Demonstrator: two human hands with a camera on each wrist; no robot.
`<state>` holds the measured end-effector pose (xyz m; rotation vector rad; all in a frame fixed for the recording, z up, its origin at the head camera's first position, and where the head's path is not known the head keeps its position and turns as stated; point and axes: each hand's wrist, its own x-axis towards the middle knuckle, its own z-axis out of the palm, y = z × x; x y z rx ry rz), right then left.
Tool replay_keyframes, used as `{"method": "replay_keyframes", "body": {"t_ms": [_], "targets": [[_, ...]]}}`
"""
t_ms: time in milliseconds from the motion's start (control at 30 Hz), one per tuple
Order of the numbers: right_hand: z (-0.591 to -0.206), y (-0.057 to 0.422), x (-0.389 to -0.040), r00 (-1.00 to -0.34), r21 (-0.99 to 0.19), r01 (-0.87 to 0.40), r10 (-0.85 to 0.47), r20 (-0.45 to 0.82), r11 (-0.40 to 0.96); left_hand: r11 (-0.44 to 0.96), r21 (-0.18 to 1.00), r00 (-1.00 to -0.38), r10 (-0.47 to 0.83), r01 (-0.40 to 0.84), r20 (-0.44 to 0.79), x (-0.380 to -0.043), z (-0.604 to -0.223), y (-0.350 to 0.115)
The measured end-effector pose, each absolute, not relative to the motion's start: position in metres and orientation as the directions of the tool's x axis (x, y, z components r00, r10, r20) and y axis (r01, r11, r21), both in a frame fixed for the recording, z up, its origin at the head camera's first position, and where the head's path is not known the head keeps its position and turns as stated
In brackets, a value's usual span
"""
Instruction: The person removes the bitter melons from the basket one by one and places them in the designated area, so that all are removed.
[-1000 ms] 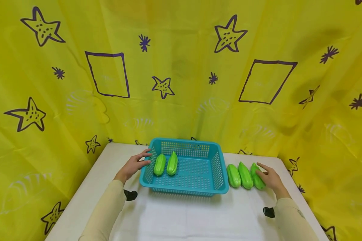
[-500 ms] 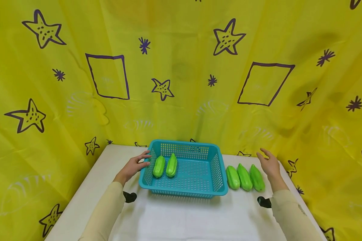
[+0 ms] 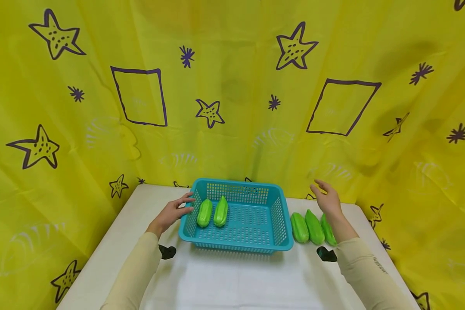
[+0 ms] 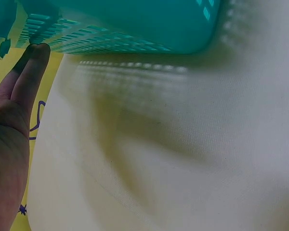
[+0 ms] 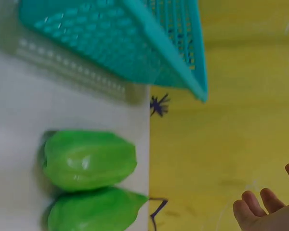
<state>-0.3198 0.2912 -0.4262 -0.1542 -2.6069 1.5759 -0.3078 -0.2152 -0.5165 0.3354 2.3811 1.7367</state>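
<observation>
A turquoise perforated basket [image 3: 236, 246] stands on the white table. Inside it, at its left, two green ribbed fruits that look like papayas lie side by side: one papaya [image 3: 204, 213] and another papaya [image 3: 220, 212]. My left hand [image 3: 171, 215] touches the basket's left side with extended fingers. Right of the basket three more lie in a row: a near papaya [image 3: 300, 227], a middle papaya [image 3: 314, 227] and a far-right papaya [image 3: 327, 232], partly hidden by my right arm. My right hand [image 3: 328, 202] hovers above and behind that row, fingers loosely extended, holding nothing.
A yellow curtain [image 3: 236, 142] with purple stars hangs behind and at both sides of the table [image 3: 232, 280]. In the right wrist view, the basket's wall [image 5: 86, 29] stands close to the nearest papaya.
My right hand has left the far-right papaya, risen, and moved left over the row. My left hand stays on the basket's side. The papayas and basket keep their places.
</observation>
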Motion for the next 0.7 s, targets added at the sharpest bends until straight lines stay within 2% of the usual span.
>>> {"method": "replay_keyframes", "body": {"t_ms": [233,700], "targets": [[-0.414,0.263,-0.323,-0.993,-0.912,0.033,0.115,0.015,0.41,0.294,0.952,-0.958,0.287,0.084,-0.004,-0.309,-0.517,-0.216],[-0.415,0.235,-0.332,-0.998,-0.889,-0.047,-0.051,0.027,0.455,0.303,0.95,-0.961,0.277,0.073,-0.015,-0.308,-0.516,-0.215]]}}
